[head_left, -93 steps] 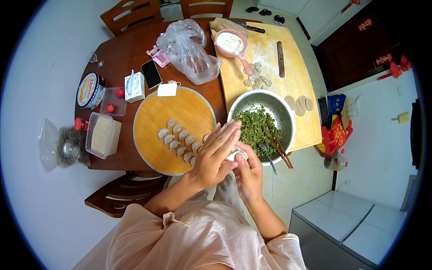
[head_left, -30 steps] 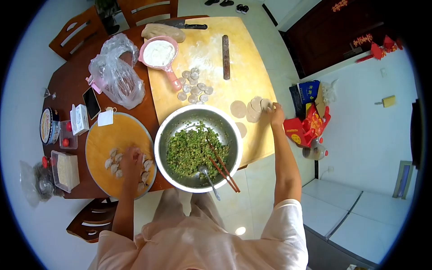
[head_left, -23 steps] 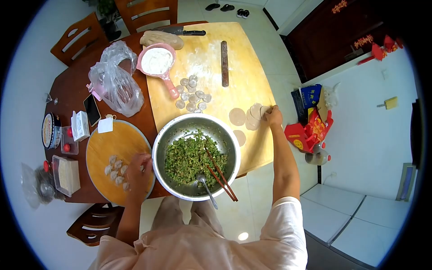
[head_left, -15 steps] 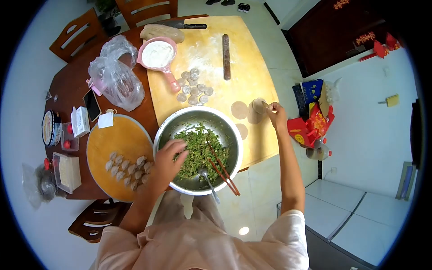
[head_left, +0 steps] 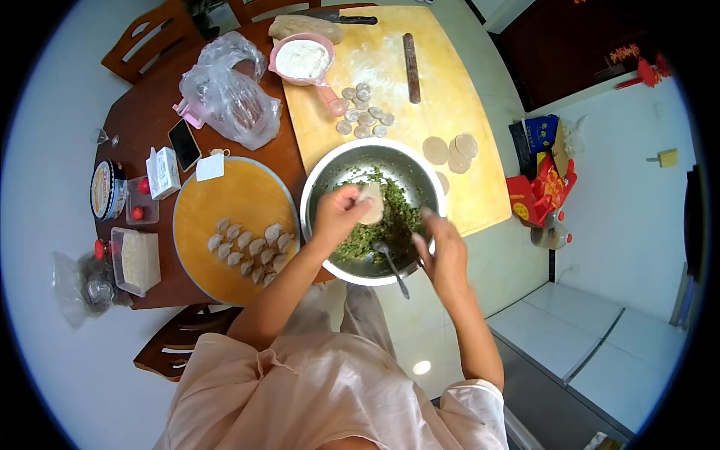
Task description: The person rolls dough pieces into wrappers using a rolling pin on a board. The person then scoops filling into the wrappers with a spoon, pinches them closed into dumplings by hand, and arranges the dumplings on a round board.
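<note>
My left hand is closed on a thin round dumpling wrapper, held above the steel bowl. Below it, the bowl holds chopped green filling and a metal spoon, its handle over the near rim. At the bowl's right rim is my right hand, slightly blurred, thumb and forefinger apart. Brown chopsticks lie right by its thumb, partly hidden; I see no firm grip on them. Several more wrappers lie on the floured wooden board.
Folded dumplings sit on a round board at left. Small dough discs, a rolling pin, a pink scoop of flour, a dough log and a knife occupy the large board. A plastic bag lies beside it.
My right hand has come from the wrappers to the bowl's right rim. A wrapper it was pinching is now in my left hand, over the filling. The whole view has shifted.
</note>
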The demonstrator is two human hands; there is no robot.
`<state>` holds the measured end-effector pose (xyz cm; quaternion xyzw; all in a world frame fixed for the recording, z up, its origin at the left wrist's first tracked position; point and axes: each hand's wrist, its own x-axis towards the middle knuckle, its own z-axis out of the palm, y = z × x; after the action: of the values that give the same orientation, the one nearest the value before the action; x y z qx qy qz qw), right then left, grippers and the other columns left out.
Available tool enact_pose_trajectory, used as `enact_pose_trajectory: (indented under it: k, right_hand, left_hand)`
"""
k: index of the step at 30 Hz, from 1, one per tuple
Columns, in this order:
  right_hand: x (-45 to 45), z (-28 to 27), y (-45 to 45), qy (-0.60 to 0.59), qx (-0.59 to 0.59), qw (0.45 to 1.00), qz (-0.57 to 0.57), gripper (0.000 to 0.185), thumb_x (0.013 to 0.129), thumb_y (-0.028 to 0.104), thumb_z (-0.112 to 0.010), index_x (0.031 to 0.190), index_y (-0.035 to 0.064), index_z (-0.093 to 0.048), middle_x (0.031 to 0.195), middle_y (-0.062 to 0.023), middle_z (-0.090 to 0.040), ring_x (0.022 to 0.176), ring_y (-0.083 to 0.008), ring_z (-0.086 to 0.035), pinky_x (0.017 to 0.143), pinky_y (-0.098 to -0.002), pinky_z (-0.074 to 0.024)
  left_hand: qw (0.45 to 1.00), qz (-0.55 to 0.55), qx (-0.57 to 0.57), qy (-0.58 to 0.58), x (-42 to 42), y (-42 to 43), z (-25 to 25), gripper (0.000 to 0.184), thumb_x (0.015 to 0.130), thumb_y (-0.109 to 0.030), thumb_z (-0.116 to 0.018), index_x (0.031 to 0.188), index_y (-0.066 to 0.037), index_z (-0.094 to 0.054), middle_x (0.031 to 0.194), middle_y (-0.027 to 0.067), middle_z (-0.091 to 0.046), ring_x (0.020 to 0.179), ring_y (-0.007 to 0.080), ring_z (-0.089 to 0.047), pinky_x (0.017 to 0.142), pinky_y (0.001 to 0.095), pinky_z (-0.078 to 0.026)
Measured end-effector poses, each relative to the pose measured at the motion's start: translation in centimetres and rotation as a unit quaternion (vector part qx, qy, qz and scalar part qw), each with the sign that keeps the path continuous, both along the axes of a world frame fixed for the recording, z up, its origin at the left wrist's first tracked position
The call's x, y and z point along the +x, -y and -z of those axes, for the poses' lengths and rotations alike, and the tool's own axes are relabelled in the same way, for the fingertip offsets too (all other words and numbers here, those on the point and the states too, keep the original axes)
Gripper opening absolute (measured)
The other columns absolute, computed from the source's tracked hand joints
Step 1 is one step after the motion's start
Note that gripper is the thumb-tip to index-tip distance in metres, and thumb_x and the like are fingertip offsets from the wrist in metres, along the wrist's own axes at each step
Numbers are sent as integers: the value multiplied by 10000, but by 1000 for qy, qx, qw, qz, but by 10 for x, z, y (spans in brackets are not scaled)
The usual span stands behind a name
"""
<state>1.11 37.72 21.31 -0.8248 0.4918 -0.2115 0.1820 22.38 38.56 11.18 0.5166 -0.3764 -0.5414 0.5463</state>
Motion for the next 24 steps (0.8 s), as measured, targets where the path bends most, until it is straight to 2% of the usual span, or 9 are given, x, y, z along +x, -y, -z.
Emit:
enact_pose_trajectory:
  k: [3, 4, 7, 8, 9, 12, 15, 18, 24]
  right_hand:
    - [-6, 14, -55, -148, 60, 986, -40, 441, 755, 149, -720, 1152, 41, -561, 883, -154, -610, 807, -333, -618, 680, -408, -486]
    - [-8, 22, -67, -179, 49, 981, -51, 433, 762, 146, -705, 1159, 43, -564, 876, -144, -614, 797, -321, -624, 675, -405, -489]
    - [-9, 45, -88, -272, 41, 959, -69, 404, 783, 126, -654, 1170, 43, -574, 861, -118, -627, 760, -288, -637, 656, -394, -495]
    - [-8, 54, -91, -302, 55, 949, -66, 389, 789, 112, -635, 1167, 37, -578, 859, -112, -630, 743, -280, -640, 645, -391, -496]
    - [-5, 59, -93, -332, 69, 939, -62, 376, 796, 99, -615, 1164, 31, -583, 856, -107, -634, 726, -271, -643, 634, -388, -496]
    - [1, 68, -92, -289, -8, 957, -24, 236, 825, 82, -585, 1049, 42, -646, 806, -104, -662, 608, -282, -639, 574, -397, -501]
    - [5, 70, -92, -243, -4, 970, -14, 161, 845, 85, -572, 973, 43, -661, 764, -128, -657, 567, -288, -627, 501, -384, -482]
    - [9, 73, -99, -223, 4, 975, -11, 122, 855, 76, -546, 911, 28, -644, 664, -148, -622, 523, -294, -603, 466, -402, -457]
    - [15, 67, -114, -164, 53, 985, -29, 98, 858, 96, -570, 805, 43, -632, 609, -152, -603, 533, -322, -598, 470, -422, -451]
  left_hand:
    - [974, -90, 117, -173, 29, -19, -12, 73, 854, -67, -603, 865, 2, -626, 863, 21, -652, 761, 74, -590, 686, 233, -474]
    - [962, -110, 137, -210, 38, -25, -10, 146, 847, -40, -542, 966, 33, -587, 996, 118, -665, 898, 191, -647, 816, 304, -509]
    - [923, -54, 129, -359, 60, -43, -11, 382, 821, -6, -467, 1186, 108, -463, 1163, 266, -585, 1109, 339, -583, 986, 406, -459]
    - [924, -66, 142, -349, 61, -47, -16, 432, 797, 1, -436, 1209, 128, -409, 1202, 315, -546, 1149, 389, -550, 1014, 441, -441]
    - [922, -68, 148, -352, 62, -53, -16, 431, 800, 1, -433, 1212, 124, -408, 1210, 313, -542, 1156, 387, -546, 1016, 443, -439]
    - [914, -63, 143, -374, 66, -71, -19, 329, 850, 33, -411, 1175, 76, -444, 1220, 301, -536, 1179, 373, -538, 1010, 446, -444]
    - [910, -88, 151, -375, 64, -83, -25, 324, 896, 7, -403, 1209, 75, -447, 1217, 287, -541, 1194, 364, -528, 1020, 437, -436]
    - [913, -78, 142, -373, 68, -90, -23, 308, 983, -104, -401, 1226, 75, -463, 1224, 251, -548, 1185, 338, -535, 1021, 428, -434]
    - [919, -82, 122, -367, 71, -95, -29, 317, 1002, -162, -417, 1231, 48, -478, 1216, 232, -558, 1158, 318, -556, 1010, 423, -442]
